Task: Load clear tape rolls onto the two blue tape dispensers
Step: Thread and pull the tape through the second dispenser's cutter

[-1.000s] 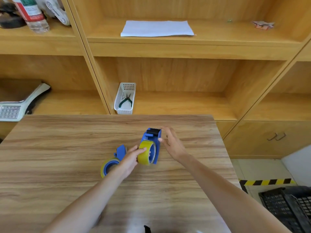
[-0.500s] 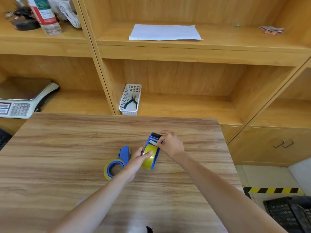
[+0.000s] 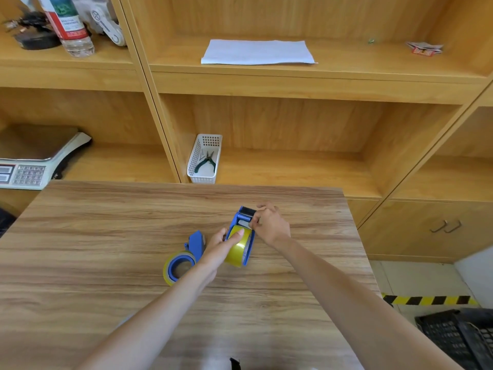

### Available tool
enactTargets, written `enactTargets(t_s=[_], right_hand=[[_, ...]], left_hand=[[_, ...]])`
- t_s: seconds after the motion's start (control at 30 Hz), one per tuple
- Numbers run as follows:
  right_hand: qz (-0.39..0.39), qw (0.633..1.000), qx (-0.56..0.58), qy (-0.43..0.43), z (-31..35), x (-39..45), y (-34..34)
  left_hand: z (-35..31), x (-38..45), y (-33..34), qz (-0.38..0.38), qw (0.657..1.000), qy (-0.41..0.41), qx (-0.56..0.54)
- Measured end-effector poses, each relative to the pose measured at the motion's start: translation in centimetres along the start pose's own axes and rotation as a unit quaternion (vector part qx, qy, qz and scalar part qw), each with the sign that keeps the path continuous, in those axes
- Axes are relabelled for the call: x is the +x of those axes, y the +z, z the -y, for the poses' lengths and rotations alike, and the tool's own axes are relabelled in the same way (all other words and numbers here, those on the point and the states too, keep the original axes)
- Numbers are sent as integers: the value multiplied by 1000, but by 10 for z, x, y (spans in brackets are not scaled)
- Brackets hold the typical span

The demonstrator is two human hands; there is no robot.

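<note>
Two blue tape dispensers lie on the wooden table point(image 3: 80, 236). The left dispenser point(image 3: 196, 243) lies flat with a yellowish clear tape roll point(image 3: 170, 265) around its hub; no hand touches it. The right dispenser point(image 3: 244, 217) stands on edge with a tape roll point(image 3: 238, 249) mounted on it. My left hand point(image 3: 221, 245) grips that roll and the dispenser's side, thumb on top of the roll. At the dispenser's black-toothed head, my right hand point(image 3: 270, 224) pinches the tape's loose end.
Wooden shelves stand behind the table. A white basket point(image 3: 204, 158) with pliers sits on the lower shelf, a weighing scale point(image 3: 29, 166) at the left, a paper sheet point(image 3: 257, 52) above. A black crate point(image 3: 458, 335) stands on the floor at the right.
My right hand has closed from open fingers beside the dispenser onto its head end. My left hand keeps its grip on the roll. The camera has tilted slightly.
</note>
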State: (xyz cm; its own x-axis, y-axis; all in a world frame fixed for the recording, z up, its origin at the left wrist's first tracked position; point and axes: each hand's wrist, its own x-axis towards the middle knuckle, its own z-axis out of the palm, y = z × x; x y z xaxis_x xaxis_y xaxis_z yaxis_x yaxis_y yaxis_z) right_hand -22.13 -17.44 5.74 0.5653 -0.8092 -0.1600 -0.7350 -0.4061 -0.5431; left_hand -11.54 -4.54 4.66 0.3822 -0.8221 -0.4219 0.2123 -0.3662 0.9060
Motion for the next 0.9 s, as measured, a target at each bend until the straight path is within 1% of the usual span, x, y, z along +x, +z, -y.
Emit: enactTargets(t_s=[0.2,0.37,0.43,0.53,0.6,0.73,0.77,0.9], right_hand=[[24,999,-13,42,-4,8,-14],[26,998,-14,53,-5,8,-19],[26,999,-15,44,-5,8,-18],[44,999,-7,16,-6,8,-12],[45,999,-6,15,-5,7,-10],[21,1000,-10,10,-4,6,-11],[14,1000,-10,6,-4,6,-11],[-4,1000,-15,13,-4,8,-11]], left_hand=[[0,-3,-10,82,996,-7,42],[6,-9,-8,115,992,-14,47],[5,-9,-6,91,995,-15,34],[-1,-8,-2,21,999,-31,-1],[-3,-7,0,-10,999,-24,36],[-5,-8,-1,-10,998,-34,47],[-8,-11,-2,-1,998,-33,47],[-5,-16,-14,89,995,-10,44]])
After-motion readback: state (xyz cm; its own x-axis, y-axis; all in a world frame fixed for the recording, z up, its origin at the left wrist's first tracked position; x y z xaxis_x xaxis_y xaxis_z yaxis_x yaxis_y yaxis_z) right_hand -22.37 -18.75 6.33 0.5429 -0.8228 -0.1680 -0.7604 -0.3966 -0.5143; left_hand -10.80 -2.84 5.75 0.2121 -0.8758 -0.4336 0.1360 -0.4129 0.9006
